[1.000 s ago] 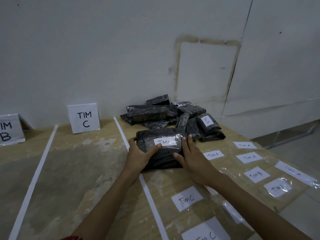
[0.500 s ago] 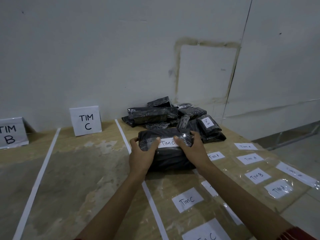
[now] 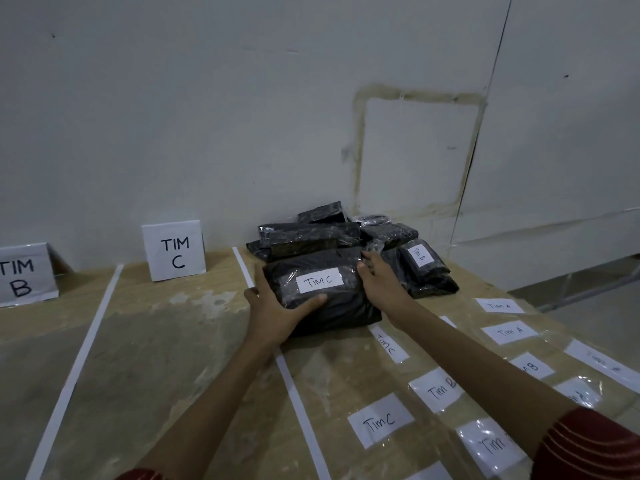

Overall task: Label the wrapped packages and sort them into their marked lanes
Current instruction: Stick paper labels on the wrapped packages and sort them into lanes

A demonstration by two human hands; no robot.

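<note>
1. Our left hand [image 3: 273,313] grasps the left end of the black wrapped package [image 3: 332,306]. The thumb lies across the top and the fingers curl round the far side.
2. Our right hand [image 3: 381,282] grasps the same package at its far right corner, fingers curled over the edge and thumb on the top face.
3. Between the two hands, the top of the package carries a white label [image 3: 319,279] that reads "Tim C". We cannot tell whether the package rests on the worktop [image 3: 173,341] or is just clear of it.
4. At 12 o'clock from the package, touching its far edge, lies the pile [image 3: 311,233] of black wrapped packages against the wall [image 3: 242,116]. At 2 o'clock sits the Tim B package [image 3: 420,261], just beyond our right hand.
5. At 7 o'clock a white tape line [image 3: 282,368] runs under our left wrist; the package lies just right of it.
6. At 10 o'clock, across that line, the TIM C sign [image 3: 175,251] stands upright at the wall. Further towards 9 o'clock, past a second tape line [image 3: 79,358], stands the TIM B sign [image 3: 22,275].
7. From 3 to 5 o'clock, loose labels [image 3: 380,420] marked Tim A, Tim B and Tim C lie flat under clear film on the worktop.
8. A red sleeve [image 3: 588,445] shows at 5 o'clock on our right arm.
</note>
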